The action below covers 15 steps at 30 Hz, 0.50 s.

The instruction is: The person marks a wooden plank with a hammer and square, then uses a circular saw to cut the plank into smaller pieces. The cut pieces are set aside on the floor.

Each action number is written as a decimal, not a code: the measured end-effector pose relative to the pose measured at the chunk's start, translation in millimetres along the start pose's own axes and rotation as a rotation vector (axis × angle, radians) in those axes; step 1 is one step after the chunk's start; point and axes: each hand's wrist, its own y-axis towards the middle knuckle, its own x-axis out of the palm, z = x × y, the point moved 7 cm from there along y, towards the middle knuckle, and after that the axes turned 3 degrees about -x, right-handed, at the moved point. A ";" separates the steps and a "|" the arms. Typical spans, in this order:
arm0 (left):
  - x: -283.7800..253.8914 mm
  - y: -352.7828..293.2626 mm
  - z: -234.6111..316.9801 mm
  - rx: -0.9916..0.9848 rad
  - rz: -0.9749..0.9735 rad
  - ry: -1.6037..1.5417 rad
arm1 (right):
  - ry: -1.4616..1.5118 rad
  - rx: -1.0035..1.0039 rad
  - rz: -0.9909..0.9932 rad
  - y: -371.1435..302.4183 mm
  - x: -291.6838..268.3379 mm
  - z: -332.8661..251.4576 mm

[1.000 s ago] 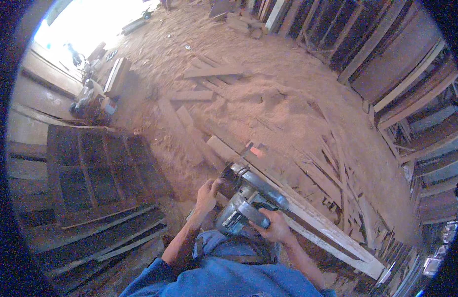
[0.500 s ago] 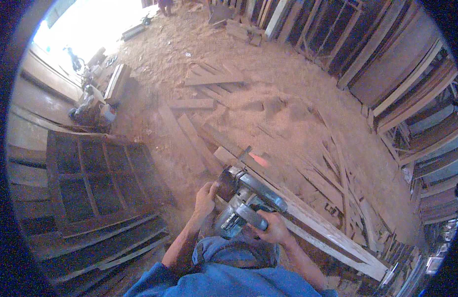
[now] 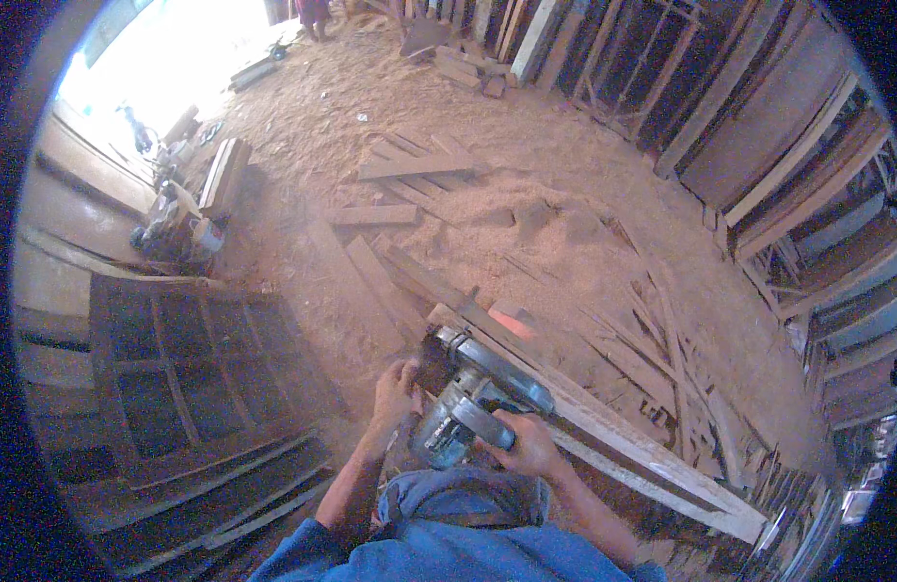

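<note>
A silver, blue-tinted circular saw sits over the far part of a long pale wooden beam running from before me to the lower right. My right hand is closed round its rear handle. On the saw's left front side, my left hand curls its fingers against a dark part; their tips are partly hidden. The blade does not show. Just beyond the saw, an orange-red object lies beside the beam. Dust hazes the air left of my left hand.
A dark panelled wooden frame lies at left over stacked boards. Loose planks and sawdust cover the floor ahead. Timber leans along the right wall. A white bucket stands at left; a person is far off.
The saw and both hands have shifted a little left, toward the beam's far end. My grip on the handle stays the same. The whole view has shifted slightly.
</note>
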 end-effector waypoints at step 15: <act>-2.4 -7.4 14.8 -0.130 -0.063 -0.254 | 0.054 -0.046 0.048 -1.6 3.3 0.0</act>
